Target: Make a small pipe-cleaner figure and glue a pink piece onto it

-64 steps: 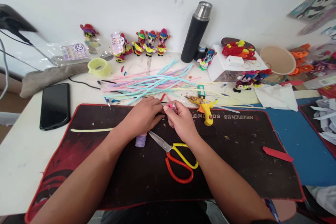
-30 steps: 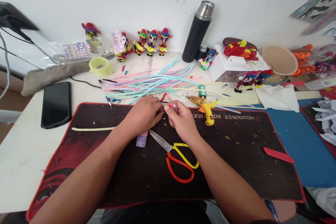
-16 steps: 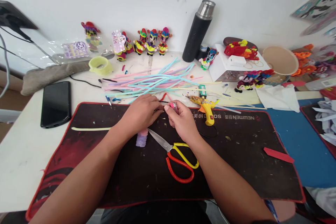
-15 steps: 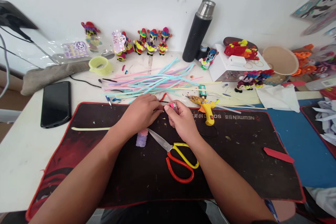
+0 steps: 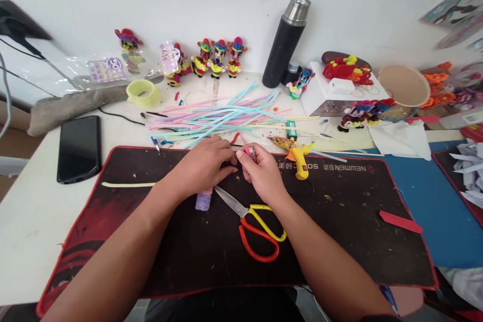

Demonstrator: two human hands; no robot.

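My right hand is closed around a small pink thing with a metal top, which looks like a lighter. Facing it, my left hand has its fingers bent and drawn together; what they hold, if anything, is too small to make out. A folded pink and purple strip lies on the mat just below my left hand. Scissors with one red and one yellow handle rest between my forearms, blades towards my left hand. A pale yellow fuzzy stem passes under my left wrist.
Behind my hands lies a heap of pastel fuzzy stems. A yellow glue gun is right of my right hand. Small dolls and a black flask stand by the wall. A phone lies at left, a red strip at right.
The fingers of my left hand have shifted slightly, its thumb reaching a little lower and to the right. My right hand stays nearly in place with the pink lighter-like thing.
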